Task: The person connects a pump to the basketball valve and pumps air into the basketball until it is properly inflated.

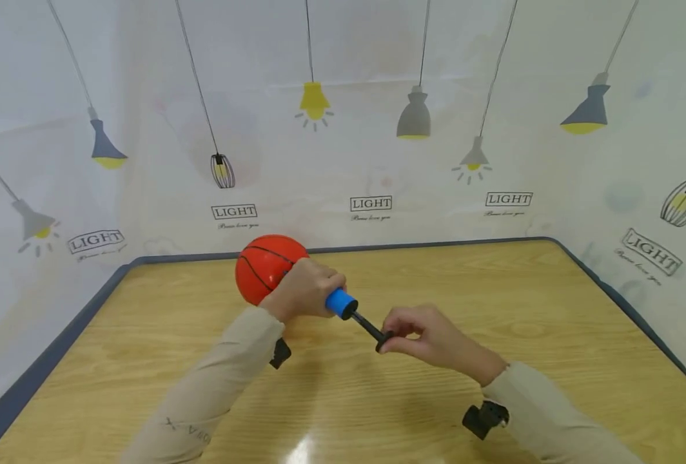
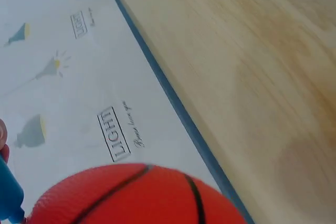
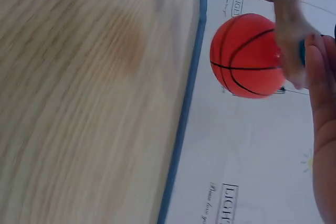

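My left hand (image 1: 308, 289) grips the blue barrel of a small hand pump (image 1: 340, 303). The pump's black rod slants out toward my right hand (image 1: 421, 335), whose thumb and fingers pinch the black handle (image 1: 384, 341) at its end. Just beyond the left hand is a red ball (image 1: 267, 267) with black lines, partly hidden by that hand. In the left wrist view the pump's narrow blue tip (image 2: 16, 216) meets the ball's edge (image 2: 142, 198). The right wrist view shows the ball (image 3: 247, 59) beside the left hand (image 3: 291, 45), with part of the right hand (image 3: 325, 129) nearer.
Below both hands spreads a wood-grain table (image 1: 343, 399) with a dark blue edge strip (image 1: 436, 243). Pale walls (image 1: 343, 148) printed with hanging lamps stand around its back and sides. Black wrist cameras (image 1: 485, 417) sit under both forearms.
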The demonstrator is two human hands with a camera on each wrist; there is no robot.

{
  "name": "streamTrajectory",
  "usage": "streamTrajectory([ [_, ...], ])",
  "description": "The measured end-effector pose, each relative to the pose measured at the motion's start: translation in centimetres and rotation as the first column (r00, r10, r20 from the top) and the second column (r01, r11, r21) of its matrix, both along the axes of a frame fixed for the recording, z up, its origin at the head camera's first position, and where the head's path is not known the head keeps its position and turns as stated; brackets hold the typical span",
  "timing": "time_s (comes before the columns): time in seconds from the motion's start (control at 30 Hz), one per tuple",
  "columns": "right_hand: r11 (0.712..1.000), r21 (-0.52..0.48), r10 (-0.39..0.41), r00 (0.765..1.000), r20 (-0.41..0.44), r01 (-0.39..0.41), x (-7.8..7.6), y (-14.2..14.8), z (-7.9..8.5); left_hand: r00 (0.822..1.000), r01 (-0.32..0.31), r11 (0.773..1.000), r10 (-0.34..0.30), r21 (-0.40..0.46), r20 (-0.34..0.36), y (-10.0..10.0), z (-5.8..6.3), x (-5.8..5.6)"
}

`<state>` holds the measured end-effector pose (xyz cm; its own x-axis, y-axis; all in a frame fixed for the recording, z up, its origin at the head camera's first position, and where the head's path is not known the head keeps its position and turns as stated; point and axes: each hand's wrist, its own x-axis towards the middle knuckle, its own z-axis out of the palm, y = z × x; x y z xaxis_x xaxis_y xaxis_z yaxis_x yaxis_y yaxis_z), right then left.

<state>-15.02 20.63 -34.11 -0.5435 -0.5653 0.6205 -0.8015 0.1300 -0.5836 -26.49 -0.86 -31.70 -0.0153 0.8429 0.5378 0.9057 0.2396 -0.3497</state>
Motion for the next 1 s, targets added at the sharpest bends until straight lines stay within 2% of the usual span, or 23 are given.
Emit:
streamTrajectory([
  [0.1, 0.999, 0.004, -0.044, 0.999, -0.013, 0.044, -1.0, -0.5, 0.0, 0.999, -0.020, 0.999, 0.019, -0.039, -0.033, 1.0, 0.2, 0.4],
  [0.2, 0.998, -0.022, -0.067, 0.998, 0.008, 0.067, -1.3, -0.9, 0.0, 1.000, -0.021, 0.998, 0.021, -0.060, -0.011, 1.3, 0.0, 0.3],
  [0.33, 0.997, -0.038, -0.061, 0.996, 0.070, 0.063, -0.3, -0.7, 0.2, 1.000, 0.001, 0.998, 0.000, -0.055, 0.028, 0.7, -0.4, -0.3],
  [0.47, 0.998, -0.062, 0.008, 0.989, 0.145, 0.001, 1.5, 0.3, 0.3, 0.999, -0.004, 1.000, 0.005, -0.026, 0.045, -0.6, -0.4, -1.0],
  [0.53, 0.997, -0.067, 0.036, 0.988, 0.152, -0.026, 1.8, 0.7, 0.1, 0.999, -0.012, 1.000, 0.013, -0.007, 0.039, -1.0, -0.5, -1.1],
  [0.6, 0.997, -0.065, 0.041, 0.988, 0.150, -0.032, 1.2, 0.6, -0.3, 1.000, -0.011, 1.000, 0.011, 0.005, 0.028, -1.1, -0.6, -1.0],
  [0.7, 0.999, -0.039, 0.015, 0.994, 0.107, -0.011, -0.5, -0.3, -0.6, 0.999, 0.012, 1.000, -0.012, 0.024, 0.031, -0.5, -0.9, -0.5],
  [0.8, 0.999, -0.024, -0.021, 0.994, 0.107, 0.024, -1.5, -1.4, -0.1, 0.998, 0.024, 0.999, -0.025, 0.028, 0.051, 0.0, -1.3, -0.1],
  [0.9, 0.998, -0.018, -0.049, 0.987, 0.150, 0.052, -1.3, -1.9, 0.5, 0.997, 0.026, 1.000, -0.026, 0.009, 0.069, 0.1, -1.6, -0.1],
  [1.0, 0.998, -0.025, -0.044, 0.980, 0.193, 0.050, -0.4, -1.6, 0.7, 0.994, 0.041, 0.999, -0.042, 0.010, 0.097, -0.2, -1.6, -0.3],
])
